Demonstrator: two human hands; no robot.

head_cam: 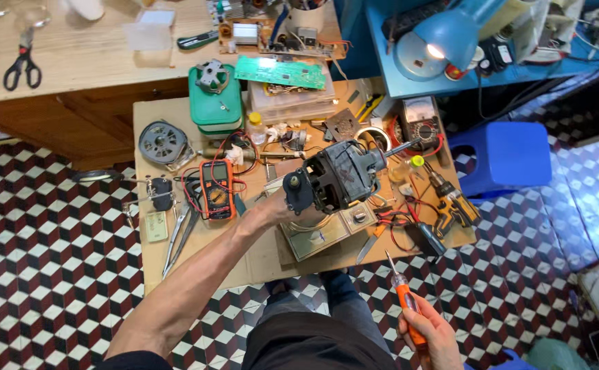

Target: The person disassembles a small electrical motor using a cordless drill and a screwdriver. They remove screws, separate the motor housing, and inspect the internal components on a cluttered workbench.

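Orange-handled, the one screwdriver [403,296] sits clenched in the fingers of the right hand [428,330], its tip pointing up toward the near edge of the low wooden table [150,257]. The left hand [280,203] grips a dark fan motor [333,177] from below and holds it raised over the middle of the table, shaft angled toward the far right corner; the fingers are mostly hidden behind the motor housing. Under the motor lies a pale switch plate [327,229], partly covered. Left of the wrist rests one orange multimeter [217,190] with tangled red and black leads. One yellow drill [452,201] lies by the right edge. A green circuit board [280,71] tops clear boxes at the far edge. Small parts near the far edge are too cluttered to count.
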